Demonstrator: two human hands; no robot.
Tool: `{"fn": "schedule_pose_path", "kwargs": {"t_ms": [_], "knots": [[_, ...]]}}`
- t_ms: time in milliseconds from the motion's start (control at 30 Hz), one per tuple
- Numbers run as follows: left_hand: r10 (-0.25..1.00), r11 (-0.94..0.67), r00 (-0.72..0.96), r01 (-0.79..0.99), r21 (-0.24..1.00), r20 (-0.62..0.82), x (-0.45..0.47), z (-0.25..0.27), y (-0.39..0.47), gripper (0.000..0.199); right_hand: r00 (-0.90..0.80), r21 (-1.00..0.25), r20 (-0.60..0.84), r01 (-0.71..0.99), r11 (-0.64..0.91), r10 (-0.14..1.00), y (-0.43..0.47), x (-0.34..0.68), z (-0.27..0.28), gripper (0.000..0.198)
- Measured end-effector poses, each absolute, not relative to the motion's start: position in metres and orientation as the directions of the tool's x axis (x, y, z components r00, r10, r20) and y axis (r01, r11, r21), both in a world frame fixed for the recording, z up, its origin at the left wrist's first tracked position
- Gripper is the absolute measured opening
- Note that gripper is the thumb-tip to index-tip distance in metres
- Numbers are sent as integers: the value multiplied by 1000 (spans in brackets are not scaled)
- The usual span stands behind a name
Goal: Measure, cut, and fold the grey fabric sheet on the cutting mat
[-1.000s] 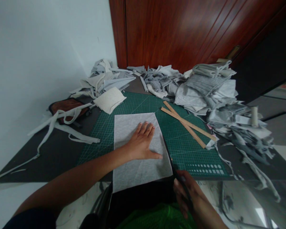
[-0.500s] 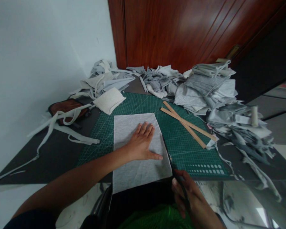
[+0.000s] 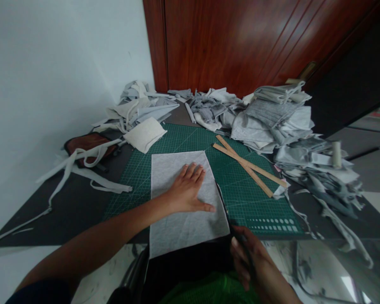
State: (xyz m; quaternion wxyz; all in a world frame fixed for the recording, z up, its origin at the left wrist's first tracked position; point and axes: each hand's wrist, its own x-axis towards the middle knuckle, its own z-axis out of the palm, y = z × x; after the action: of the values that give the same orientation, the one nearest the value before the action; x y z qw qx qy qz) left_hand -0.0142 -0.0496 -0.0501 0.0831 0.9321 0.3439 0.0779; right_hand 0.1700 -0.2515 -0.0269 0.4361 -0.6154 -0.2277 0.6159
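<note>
A light grey piece of fabric (image 3: 174, 234) lies on the green cutting mat (image 3: 183, 137), its near end hanging past the table's front edge. Pressed flat on its upper right part is my left hand (image 3: 190, 190), fingers spread. My right hand (image 3: 250, 257) is wrapped round the dark handles of a pair of scissors (image 3: 240, 238) at the fabric's lower right corner. The blades run along the fabric's right edge, pointing away from me; their outline is partly hard to make out against the mat.
Two crossed wooden rulers (image 3: 250, 162) lie on the mat's right side. Folded grey fabric (image 3: 272, 112) is stacked behind them, with scraps (image 3: 319, 169) to the right. At left are a brown pouch (image 3: 90, 141), fabric strips (image 3: 103, 179) and a folded cream cloth (image 3: 145, 134).
The scissors have shifted slightly at the fabric's right edge, and a blade now shows a little apart from it. My right hand has moved slightly right. The left hand stays in place.
</note>
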Motion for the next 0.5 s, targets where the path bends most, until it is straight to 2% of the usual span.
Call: {"fn": "schedule_pose_path", "kwargs": {"t_ms": [133, 267, 500], "knots": [[665, -740, 740, 636, 219, 98, -22, -40, -35, 113, 134, -803, -569, -300, -515, 811, -248, 174, -24, 59], [671, -740, 734, 654, 156, 106, -28, -41, -22, 122, 109, -797, -574, -300, -524, 811, -244, 178, -27, 59], [688, -722, 723, 671, 169, 65, -28, -52, -20, 122, 70, -808, -565, -250, -534, 822, -229, 179, -32, 67]]}}
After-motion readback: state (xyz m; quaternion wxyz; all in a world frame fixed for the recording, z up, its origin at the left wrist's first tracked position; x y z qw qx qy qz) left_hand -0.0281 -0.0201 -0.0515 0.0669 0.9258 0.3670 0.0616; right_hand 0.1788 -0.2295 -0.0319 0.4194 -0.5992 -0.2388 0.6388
